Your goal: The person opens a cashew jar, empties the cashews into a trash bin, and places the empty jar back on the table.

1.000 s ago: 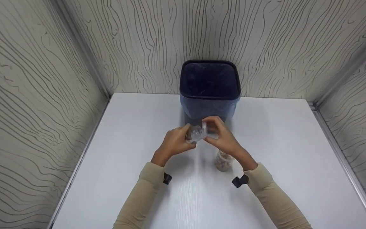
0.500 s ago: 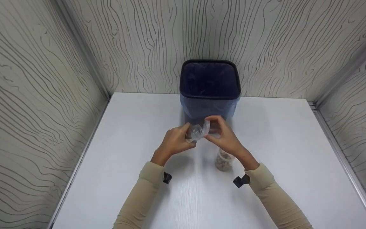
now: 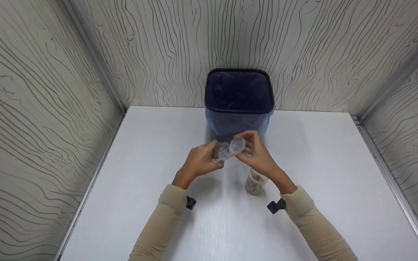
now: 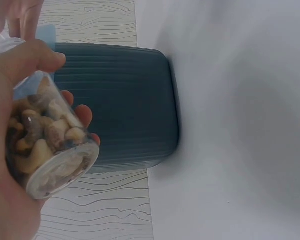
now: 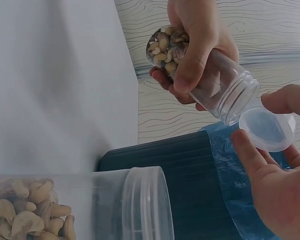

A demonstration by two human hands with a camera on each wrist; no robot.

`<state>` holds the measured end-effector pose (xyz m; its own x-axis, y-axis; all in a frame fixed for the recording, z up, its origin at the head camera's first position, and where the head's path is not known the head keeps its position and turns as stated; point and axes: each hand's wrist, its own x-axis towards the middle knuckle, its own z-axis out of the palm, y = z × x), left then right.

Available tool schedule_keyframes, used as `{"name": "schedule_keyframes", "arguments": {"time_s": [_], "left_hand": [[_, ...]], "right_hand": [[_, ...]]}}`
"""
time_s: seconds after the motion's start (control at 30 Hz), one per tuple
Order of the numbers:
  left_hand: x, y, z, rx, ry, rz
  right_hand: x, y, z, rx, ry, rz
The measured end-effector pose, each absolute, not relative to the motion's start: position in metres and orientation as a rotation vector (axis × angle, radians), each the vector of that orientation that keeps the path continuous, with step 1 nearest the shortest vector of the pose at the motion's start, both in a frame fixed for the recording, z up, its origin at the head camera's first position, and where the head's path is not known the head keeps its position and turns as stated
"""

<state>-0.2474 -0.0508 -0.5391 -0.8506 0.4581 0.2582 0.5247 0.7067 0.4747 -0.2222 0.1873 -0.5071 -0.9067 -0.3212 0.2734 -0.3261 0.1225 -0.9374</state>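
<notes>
My left hand (image 3: 202, 159) grips a clear plastic jar (image 5: 210, 85) round its body, tilted, with cashew nuts (image 4: 42, 127) gathered at its base. The jar's threaded mouth is uncovered and faces my right hand (image 3: 258, 154). Between thumb and fingertips, that right hand pinches a translucent round lid (image 3: 237, 145), tilted right beside the mouth. In the right wrist view the lid seems to overlap the rim; whether they touch I cannot tell. A second clear jar (image 3: 255, 184) stands upright on the table under my right wrist, partly filled with cashews, its top partly hidden by the wrist.
A dark blue bin (image 3: 238, 121) with a blue liner (image 5: 235, 175) stands behind my hands against the back wall (image 3: 158, 54). The white table (image 3: 151, 145) is bounded by patterned panels on both sides.
My right hand has drawn the lid slightly right, off the jar's mouth, and turned its flat face toward the head camera. The left hand and its jar have hardly moved.
</notes>
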Motion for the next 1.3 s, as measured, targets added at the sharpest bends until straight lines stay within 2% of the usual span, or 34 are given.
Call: {"name": "schedule_keyframes", "arguments": {"time_s": [1.3], "left_hand": [[-0.250,-0.050,-0.533,-0.821,-2.776,-0.768]], "right_hand": [[-0.228,0.201,-0.511,0.578,-2.616,1.380]]}}
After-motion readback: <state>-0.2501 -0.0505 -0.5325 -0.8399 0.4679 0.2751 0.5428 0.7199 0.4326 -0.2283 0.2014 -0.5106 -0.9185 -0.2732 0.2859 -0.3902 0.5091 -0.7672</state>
